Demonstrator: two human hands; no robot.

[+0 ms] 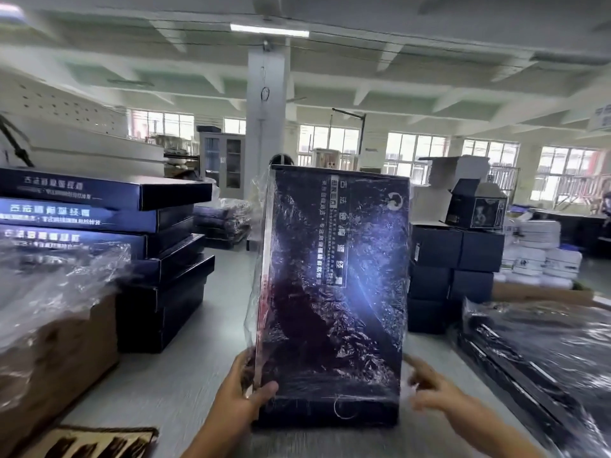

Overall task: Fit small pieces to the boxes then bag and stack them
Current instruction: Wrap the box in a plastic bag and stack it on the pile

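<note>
Centre frame: dark blue box (pixel 334 292), upright on its short end, bottom edge on the grey table (pixel 172 375), printed face toward camera. Sleeved in a clear plastic bag (pixel 261 226): film crinkled over the face, loose flap down the left edge (bottom strip of box looks uncovered).

Left hand (pixel 246 395), lower centre: gripping the box's lower-left edge, thumb (pixel 264 390) across the front face, pinching box and film against the other fingers, which are hidden behind.

Right hand (pixel 436 388), lower right: motion-blurred. Index finger (pixel 416 363) straight, pointing at the box's lower-right edge; other fingers loosely curled, holding nothing. Contact with box: cannot tell.

Left of frame: stack of flat boxes (pixel 109 219), same dark blue, offset. In front of it, lower left: brown carton (pixel 56 352) with loose plastic film (pixel 56 276) on top.

Right of centre, behind: small dark cartons (pixel 456 259) stacked in two columns. Lower right: pile of bagged boxes (pixel 535 352), blurred. Upper centre: white pillar (pixel 266 127).
</note>
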